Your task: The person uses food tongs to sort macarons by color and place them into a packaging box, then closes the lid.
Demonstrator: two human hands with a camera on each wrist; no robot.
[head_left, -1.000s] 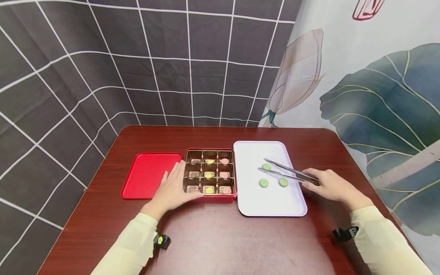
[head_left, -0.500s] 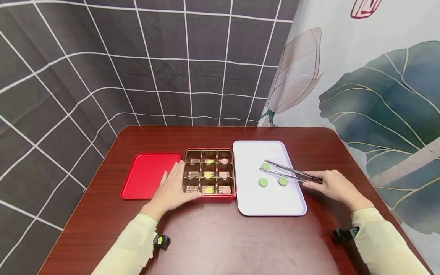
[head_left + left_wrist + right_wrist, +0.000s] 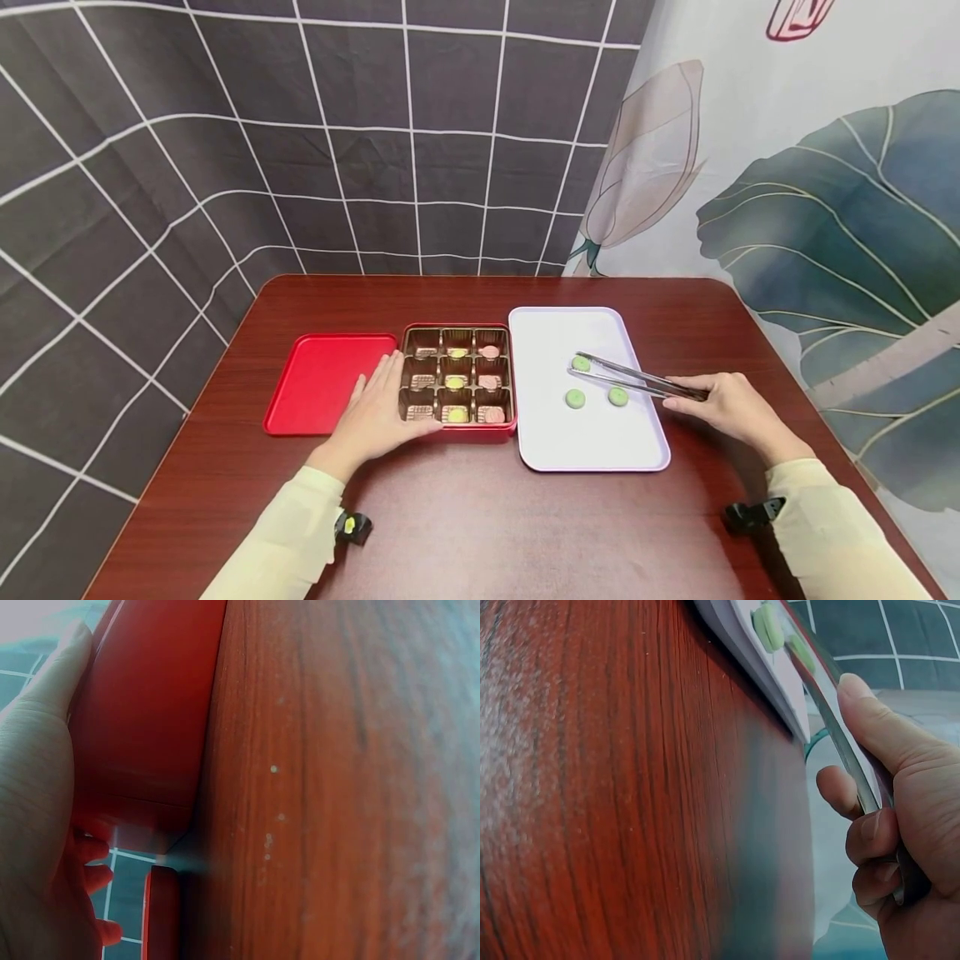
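My right hand (image 3: pixel 723 408) grips metal tongs (image 3: pixel 684 392) near their closed end. Their two arms spread over the white tray (image 3: pixel 592 446), one on each side of the rearmost green round sweet (image 3: pixel 581 364). Two more green sweets, one on the left (image 3: pixel 575 399) and one on the right (image 3: pixel 618 397), lie nearer the front of the tray. My left hand (image 3: pixel 371 417) rests against the red box (image 3: pixel 480 434), fingers straight along its left side and thumb along its front edge. The box's brown divided insert holds yellow sweets in the middle column and pink ones in the right column.
A red lid (image 3: pixel 318 387) lies left of the box, partly behind my left hand. Box and tray stand side by side on the dark red wooden table (image 3: pixel 450 517). A grey checked cloth (image 3: pixel 360 150) and a white leaf-patterned cloth (image 3: pixel 750 208) hang behind.
The tongs' tips have drawn slightly closer together around the rearmost green sweet, and my right hand has shifted a little to the right. My left hand stays at the box.
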